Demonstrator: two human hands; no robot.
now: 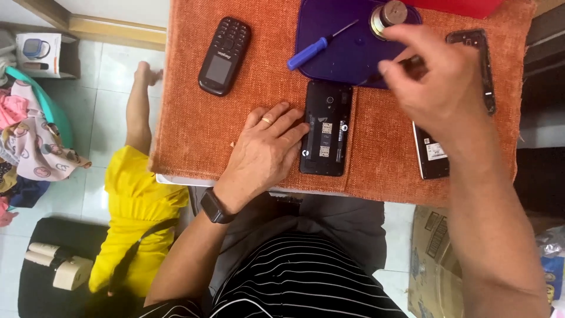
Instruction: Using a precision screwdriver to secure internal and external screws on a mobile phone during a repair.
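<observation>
A black smartphone [326, 126] with its back cover off lies on the orange cloth [194, 129], its card slots showing. My left hand [268, 147] rests flat beside it, fingertips touching its left edge. My right hand [438, 82] hovers above the cloth to the phone's right, fingers pinched together on something small and dark that I cannot make out. Under it lie a black battery [431, 158] and a thin black phone frame [485, 70].
A purple tray [338, 50] at the back holds a blue-handled screwdriver [318, 47] and a round metal part [388, 15]. A black keypad phone [223, 56] lies far left. A person in yellow lies on the floor [138, 200]. A cardboard box [432, 259] sits lower right.
</observation>
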